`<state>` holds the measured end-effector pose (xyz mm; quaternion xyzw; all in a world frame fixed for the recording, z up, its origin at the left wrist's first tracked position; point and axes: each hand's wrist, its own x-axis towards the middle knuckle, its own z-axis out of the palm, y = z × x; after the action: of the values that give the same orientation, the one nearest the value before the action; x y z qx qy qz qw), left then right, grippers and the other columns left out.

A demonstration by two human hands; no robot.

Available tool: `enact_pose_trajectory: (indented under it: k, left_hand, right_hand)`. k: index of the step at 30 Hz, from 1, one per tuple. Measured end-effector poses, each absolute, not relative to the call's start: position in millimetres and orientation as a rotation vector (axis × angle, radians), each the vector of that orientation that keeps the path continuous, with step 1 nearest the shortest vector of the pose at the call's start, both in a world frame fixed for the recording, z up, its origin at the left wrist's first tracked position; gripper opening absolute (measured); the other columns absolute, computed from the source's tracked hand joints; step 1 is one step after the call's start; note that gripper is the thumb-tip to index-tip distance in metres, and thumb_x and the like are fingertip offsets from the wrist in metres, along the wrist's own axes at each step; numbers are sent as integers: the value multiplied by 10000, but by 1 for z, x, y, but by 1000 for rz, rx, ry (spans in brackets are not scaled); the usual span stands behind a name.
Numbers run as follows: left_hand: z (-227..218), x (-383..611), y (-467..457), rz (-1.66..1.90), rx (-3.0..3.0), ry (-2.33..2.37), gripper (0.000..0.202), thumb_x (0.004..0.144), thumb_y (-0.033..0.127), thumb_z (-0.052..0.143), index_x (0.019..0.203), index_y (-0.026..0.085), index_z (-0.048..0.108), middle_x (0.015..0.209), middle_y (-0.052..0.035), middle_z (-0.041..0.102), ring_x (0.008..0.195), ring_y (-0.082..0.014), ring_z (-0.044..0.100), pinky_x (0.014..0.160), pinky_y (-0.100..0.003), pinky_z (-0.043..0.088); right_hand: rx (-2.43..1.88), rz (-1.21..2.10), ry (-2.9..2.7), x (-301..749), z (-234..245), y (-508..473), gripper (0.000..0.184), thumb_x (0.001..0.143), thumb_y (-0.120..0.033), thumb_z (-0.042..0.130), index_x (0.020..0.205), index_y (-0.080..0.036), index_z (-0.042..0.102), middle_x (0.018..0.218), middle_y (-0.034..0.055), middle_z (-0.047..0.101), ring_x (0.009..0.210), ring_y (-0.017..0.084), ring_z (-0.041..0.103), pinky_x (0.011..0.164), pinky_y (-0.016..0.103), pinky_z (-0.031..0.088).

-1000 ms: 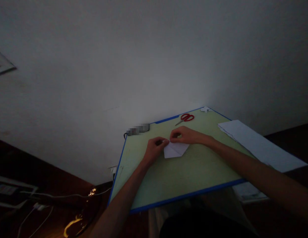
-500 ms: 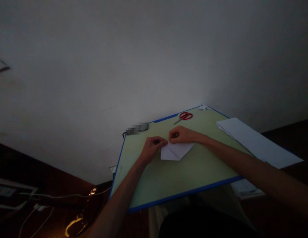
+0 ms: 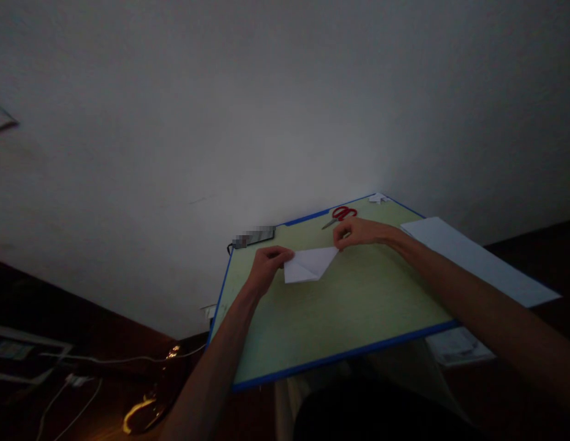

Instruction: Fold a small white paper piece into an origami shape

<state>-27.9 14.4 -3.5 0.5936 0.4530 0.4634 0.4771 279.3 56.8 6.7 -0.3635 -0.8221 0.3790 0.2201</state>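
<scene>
Head view: the folded white paper [image 3: 307, 267] lies between my two hands over the middle of the bench [image 3: 349, 306], its long edge running crosswise from one set of fingers to the other. My left hand [image 3: 265, 268] pinches the far left corner between thumb and fingers, so the sheet extends rightward from that grip; my right hand [image 3: 362, 231] has its fingertips drawn together on the far right corner, the paper reaching left and slightly toward me. Neither hand is nearer, as each touches its own end. The shorter near edge faces my body, loose of both hands, and the right side slants inward to meet it. Whether that near edge rests on the bench or hangs just above, I cannot tell.
</scene>
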Motion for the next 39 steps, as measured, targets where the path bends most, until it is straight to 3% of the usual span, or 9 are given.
enact_pose_trajectory:
  k: [7,12,17,24,31,39]
  left_hand:
    - [-7,-27,19,1232,1343,1118,236,586,317,877,685,129,774,704,-59,716,665,-151,622,652,-271,475]
    - [-12,-17,14,1222,1358,1105,282,617,373,868,727,138,756,722,-36,704,681,-144,614,669,-270,482]
    - [-9,-15,8,1114,1645,1217,227,687,361,789,716,143,731,692,-19,678,670,-143,586,638,-255,443]
    - [0,-15,3,835,2058,1222,245,795,365,690,830,145,790,773,-58,754,691,-158,617,643,-258,437]
    - [6,-18,2,787,2116,1245,187,763,285,680,809,142,791,757,-57,752,686,-154,618,647,-251,442]
    - [13,-25,3,728,1993,1260,186,668,296,674,692,128,750,630,-27,668,608,-134,528,593,-249,381]
  right_hand:
    - [-1168,763,-2170,291,2,70,200,750,-350,671,685,-167,723,704,45,679,691,183,599,677,312,432]
    - [-982,860,-2080,260,2,58,365,834,-487,658,1017,-188,760,1056,87,747,962,228,653,843,342,478]
    - [-902,990,-2186,244,-2,49,347,827,-468,668,866,-134,753,824,68,733,759,189,629,687,299,456]
    - [-853,904,-2216,216,-9,30,255,851,-369,660,885,-138,760,809,52,745,721,167,638,671,271,449]
    - [-908,373,-2390,199,-3,11,194,942,-296,617,951,-165,760,913,73,769,818,197,664,726,292,394]
    - [-911,375,-2395,204,1,14,121,899,-255,655,922,-192,755,926,47,773,844,200,672,739,290,388]
